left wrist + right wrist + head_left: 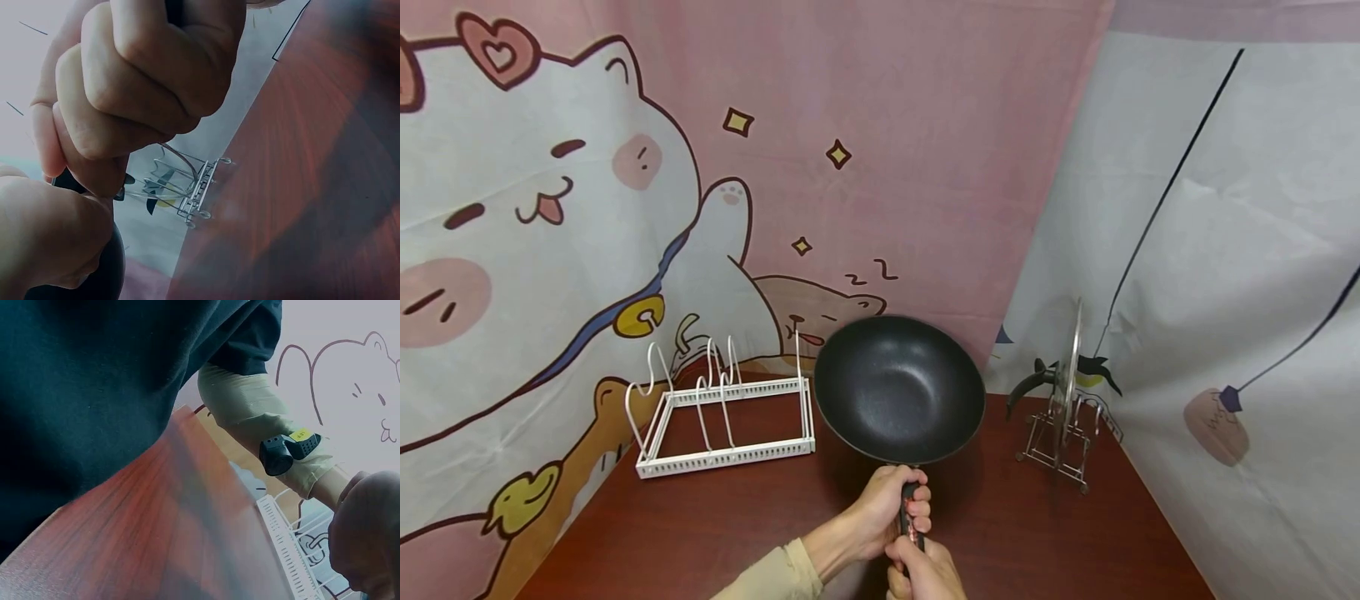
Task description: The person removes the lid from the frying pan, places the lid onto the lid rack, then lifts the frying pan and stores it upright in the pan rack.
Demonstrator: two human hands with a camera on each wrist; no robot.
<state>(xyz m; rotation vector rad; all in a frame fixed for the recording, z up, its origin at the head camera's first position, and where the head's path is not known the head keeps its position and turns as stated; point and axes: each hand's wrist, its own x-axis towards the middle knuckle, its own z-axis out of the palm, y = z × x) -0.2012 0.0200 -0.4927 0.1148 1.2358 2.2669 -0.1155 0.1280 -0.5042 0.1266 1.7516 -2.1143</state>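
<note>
A black wok (898, 387) is held up over the brown table, its inside facing me, its handle (910, 504) toward me. My left hand (880, 512) grips the handle close to the pan, with the thumb lying along the top. Just below it, my right hand (925, 571) grips the end of the same handle. The left wrist view shows both hands close together, with part of the wok's dark side (111, 269) beneath them. The wok's underside is hidden in the head view.
A white rack (726, 458) with upright wire loops stands on the table (737, 517) at left. To the right, a small metal wire rack (1056, 462) holds a round lid (1071, 375) on edge, with a dark curved part beside it. Printed cloth (940, 150) hangs behind.
</note>
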